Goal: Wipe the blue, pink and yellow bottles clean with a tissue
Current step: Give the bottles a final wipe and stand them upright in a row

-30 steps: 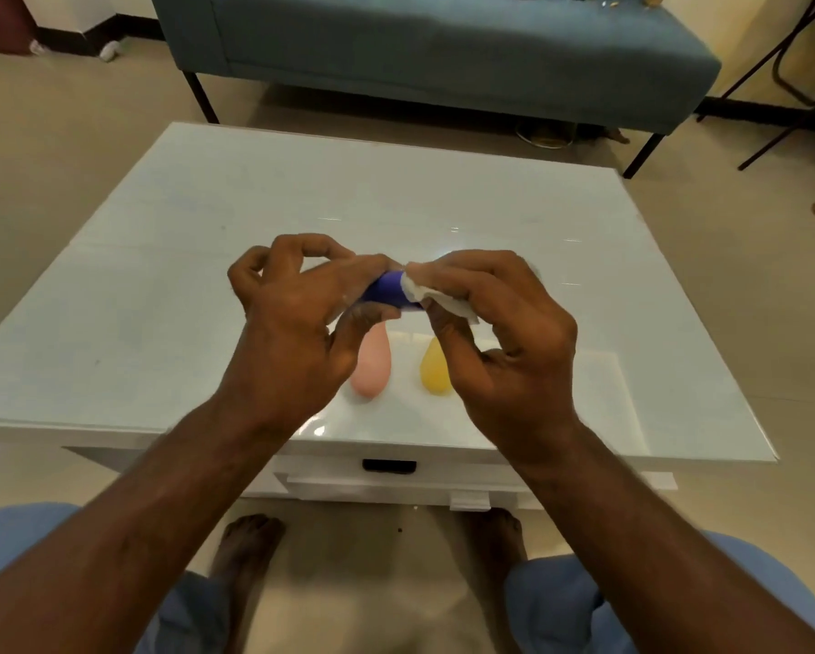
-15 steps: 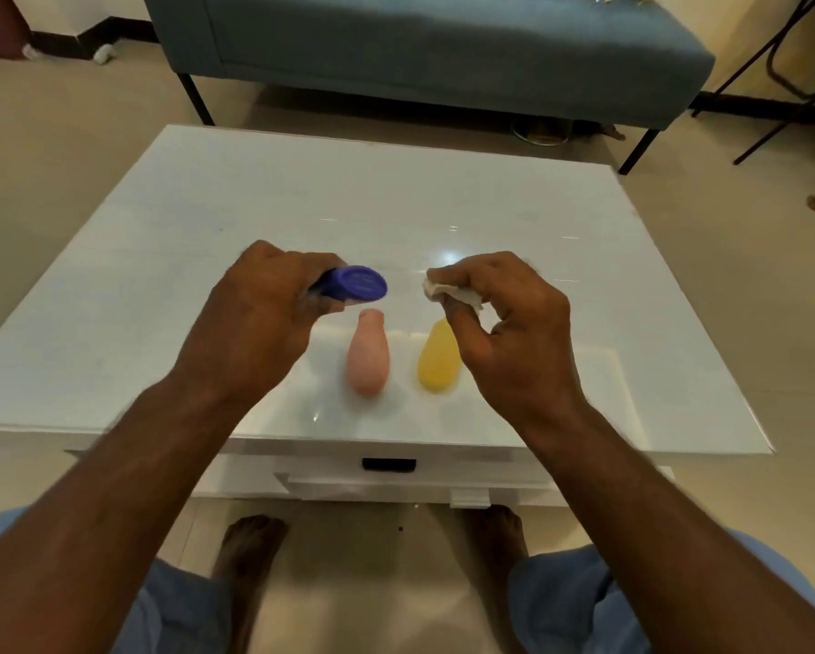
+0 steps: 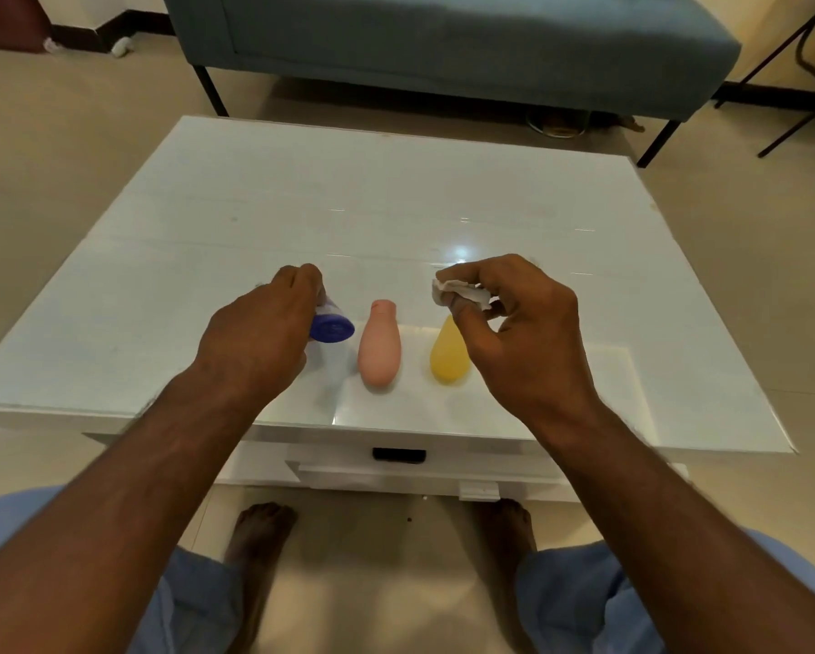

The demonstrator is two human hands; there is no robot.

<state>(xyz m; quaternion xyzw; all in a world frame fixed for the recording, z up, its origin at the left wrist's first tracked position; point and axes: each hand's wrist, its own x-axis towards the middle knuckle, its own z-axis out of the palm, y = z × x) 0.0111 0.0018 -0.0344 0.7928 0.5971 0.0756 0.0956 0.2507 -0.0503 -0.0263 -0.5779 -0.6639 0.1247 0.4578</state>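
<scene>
A small blue plastic bottle (image 3: pixel 331 325) is gripped in the left hand (image 3: pixel 259 337), whose fingers are closed around its upper part; only its round blue base, turned toward the camera, is seen past the knuckles, low over the glossy white table (image 3: pixel 207 238). Whether the bottle touches the table cannot be told. Just to its right, a small pink teardrop-shaped bottle (image 3: pixel 379 351) is seen lying on the table, its narrow neck pointed away from the camera. Further right, apart from the pink one, a small yellow teardrop-shaped bottle (image 3: pixel 448 361) is set on the table in the same direction, its neck hidden behind the right hand (image 3: pixel 523 332). A crumpled white tissue (image 3: pixel 457 292) is pinched between the thumb and fingertips of the right hand, which is held above the yellow bottle without touching it. The tissue is well apart from the blue bottle. Beyond the table, a grey-blue upholstered bench (image 3: pixel 443 40) on dark legs is seen on the beige tiled floor (image 3: pixel 42 158).
</scene>
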